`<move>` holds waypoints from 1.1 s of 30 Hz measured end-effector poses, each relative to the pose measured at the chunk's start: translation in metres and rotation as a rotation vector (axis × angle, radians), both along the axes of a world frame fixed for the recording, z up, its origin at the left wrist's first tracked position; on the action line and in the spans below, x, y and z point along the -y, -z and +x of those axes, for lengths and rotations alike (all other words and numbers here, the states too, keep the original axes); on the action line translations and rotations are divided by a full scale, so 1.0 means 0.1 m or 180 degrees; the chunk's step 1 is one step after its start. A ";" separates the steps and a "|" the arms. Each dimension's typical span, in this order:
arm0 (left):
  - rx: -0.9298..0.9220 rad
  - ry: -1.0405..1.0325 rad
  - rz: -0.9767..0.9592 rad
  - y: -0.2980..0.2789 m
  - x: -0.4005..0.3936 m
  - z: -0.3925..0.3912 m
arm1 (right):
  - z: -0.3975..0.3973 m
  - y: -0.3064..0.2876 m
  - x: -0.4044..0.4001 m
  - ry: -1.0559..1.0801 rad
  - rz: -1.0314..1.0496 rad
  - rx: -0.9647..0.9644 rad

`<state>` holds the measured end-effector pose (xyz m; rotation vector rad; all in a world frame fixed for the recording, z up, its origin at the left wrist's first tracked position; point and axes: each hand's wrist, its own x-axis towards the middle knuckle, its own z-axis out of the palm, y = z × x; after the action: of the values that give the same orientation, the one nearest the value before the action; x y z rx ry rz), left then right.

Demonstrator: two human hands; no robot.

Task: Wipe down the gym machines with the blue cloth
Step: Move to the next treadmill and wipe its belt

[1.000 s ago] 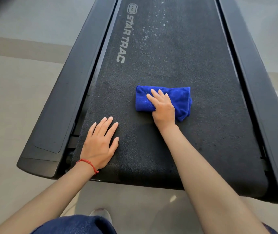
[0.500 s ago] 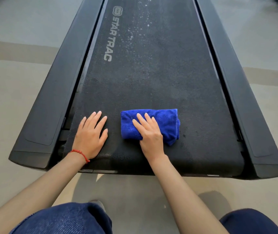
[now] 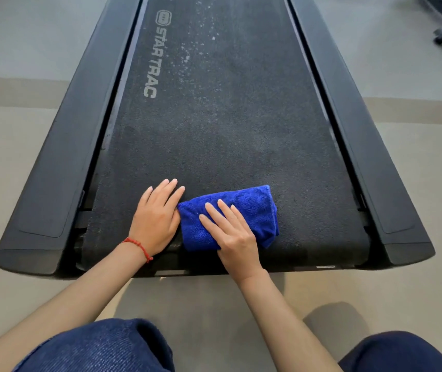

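Two hands flat (fingers [image 3: 216, 210] straight), right hand [image 3: 234, 233] atop blue cloth [image 3: 252, 208]

I count one treadmill [image 3: 214, 130] with two side rails [image 3: 61, 162], one cloth [image 3: 244, 210], two hands [image 3: 155, 218], one red bracelet [image 3: 138, 244], and two knees [image 3: 112, 345] at the bottom.

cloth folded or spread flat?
Folded. The blue cloth is a thick compact wad with a rolled right edge, right hand pressing it on the belt.
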<state>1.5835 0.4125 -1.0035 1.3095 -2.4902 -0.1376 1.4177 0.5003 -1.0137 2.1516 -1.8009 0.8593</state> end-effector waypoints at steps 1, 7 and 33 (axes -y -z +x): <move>0.0032 -0.0015 0.0027 0.02 -0.01 -0.02 | -0.03 0.01 -0.01 0.0017 -0.0004 0.0002; 0.0242 -0.0046 0.0172 0.10 -0.04 -0.09 | -0.39 0.06 -0.16 0.0292 -0.0038 0.0119; 0.0273 -0.0175 0.0016 0.12 -0.03 -0.13 | -1.27 0.03 1.32 0.0366 0.0653 0.0595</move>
<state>1.5705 0.4155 -1.0155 1.4128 -2.5229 -0.0764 1.2903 0.3679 -1.0166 2.1204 -2.1682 0.9110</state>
